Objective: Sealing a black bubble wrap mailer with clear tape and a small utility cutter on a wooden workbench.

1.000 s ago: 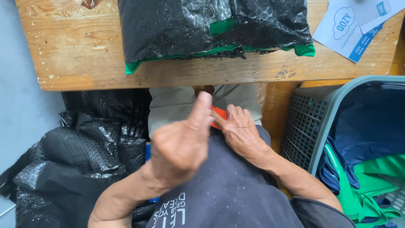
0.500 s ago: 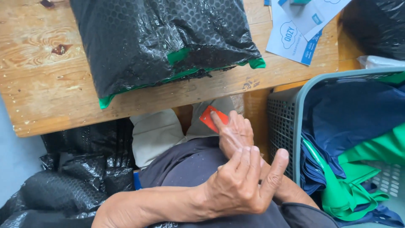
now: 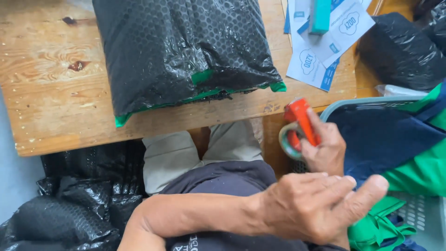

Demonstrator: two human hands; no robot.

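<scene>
A garment packing workshop: black bubble mailers (image 3: 186, 51), printed slips (image 3: 325, 42), basket of folded clothes (image 3: 399, 139)

One head-worn camera looks steeply down, close over the wooden table (image 3: 55, 107)

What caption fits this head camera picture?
Right hand holds a red tape dispenser near a black bubble-wrap parcel on a wooden table.

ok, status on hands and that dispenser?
Right hand grips red tape dispenser above grey basket. Left hand empty, reaching across. Nothing blocking.
</scene>
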